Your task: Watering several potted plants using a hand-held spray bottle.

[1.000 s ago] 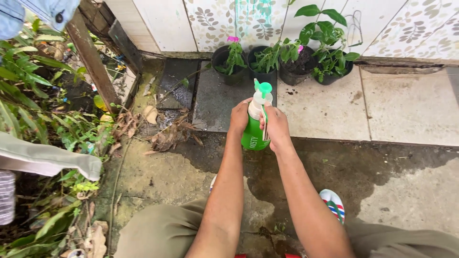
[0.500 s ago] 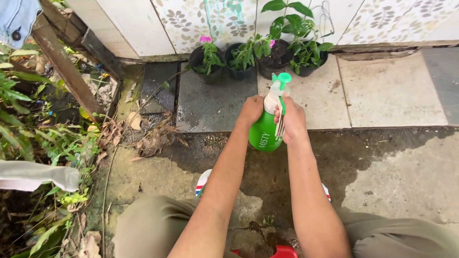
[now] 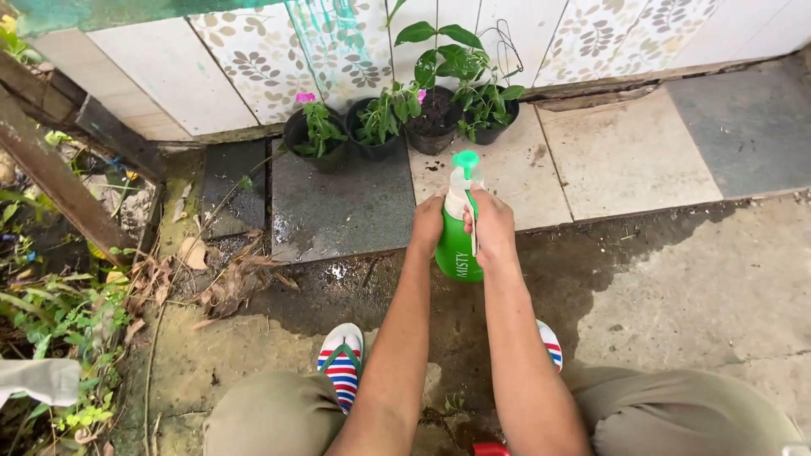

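Green spray bottle sits clasped between both hands: left hand wraps its side, right hand grips the trigger; potted plants stand just beyond.

One camera on my head, looking steeply down and forward — my knees at the bottom edge, the tiled wall at the top, hands close.

wall: white tiles, leaf-patterned | floor: pale and grey slabs, wet concrete below | left: weeds, dry leaves | light: daylight
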